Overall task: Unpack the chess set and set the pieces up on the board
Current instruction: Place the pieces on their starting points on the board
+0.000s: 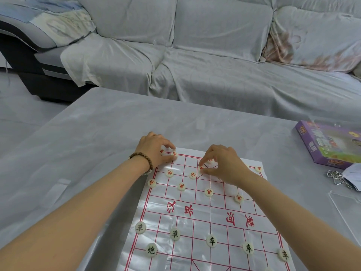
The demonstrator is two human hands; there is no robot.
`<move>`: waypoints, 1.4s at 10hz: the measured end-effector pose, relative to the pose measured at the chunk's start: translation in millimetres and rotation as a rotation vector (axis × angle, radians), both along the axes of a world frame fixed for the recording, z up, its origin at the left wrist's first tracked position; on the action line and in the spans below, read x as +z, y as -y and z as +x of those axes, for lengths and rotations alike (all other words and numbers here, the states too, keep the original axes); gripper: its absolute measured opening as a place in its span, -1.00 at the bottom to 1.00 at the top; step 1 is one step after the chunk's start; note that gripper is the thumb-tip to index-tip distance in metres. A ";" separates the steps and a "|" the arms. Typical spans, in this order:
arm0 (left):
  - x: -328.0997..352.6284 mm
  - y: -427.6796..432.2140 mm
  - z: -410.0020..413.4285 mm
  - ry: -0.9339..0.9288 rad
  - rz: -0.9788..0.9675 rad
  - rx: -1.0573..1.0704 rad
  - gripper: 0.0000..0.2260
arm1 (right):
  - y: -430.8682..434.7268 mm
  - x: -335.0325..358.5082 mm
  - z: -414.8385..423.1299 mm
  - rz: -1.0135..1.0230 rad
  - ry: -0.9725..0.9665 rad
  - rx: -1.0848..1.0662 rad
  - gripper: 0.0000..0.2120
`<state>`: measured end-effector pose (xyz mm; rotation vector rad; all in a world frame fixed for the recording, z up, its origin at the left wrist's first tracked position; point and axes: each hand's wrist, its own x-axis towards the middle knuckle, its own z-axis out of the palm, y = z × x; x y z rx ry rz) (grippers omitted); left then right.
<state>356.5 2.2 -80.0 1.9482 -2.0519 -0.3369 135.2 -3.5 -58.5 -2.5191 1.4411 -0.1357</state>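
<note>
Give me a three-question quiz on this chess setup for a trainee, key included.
1. True or false: the purple box lies on the board.
2. Which wrist wears the bead bracelet? A left, B right.
3. Fill in: the left hand pinches a piece marked in ___.
Key: 1 false; 2 A; 3 red.
</note>
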 end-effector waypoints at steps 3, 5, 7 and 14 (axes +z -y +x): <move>-9.3 -18.4 27.2 -0.096 0.106 -0.028 -0.37 | 13.1 -9.1 12.2 -0.051 0.001 -0.011 -0.76; -25.5 -23.2 35.5 -0.092 0.059 -0.014 -0.33 | 25.5 -13.9 28.7 -0.110 0.017 -0.092 -0.68; -30.5 -19.5 36.7 -0.080 0.021 0.004 -0.38 | 32.1 -10.0 25.3 -0.014 0.000 0.001 -0.74; -32.2 -20.2 34.1 -0.081 0.012 0.044 -0.41 | 23.4 -6.8 43.6 0.030 0.080 -0.132 -0.71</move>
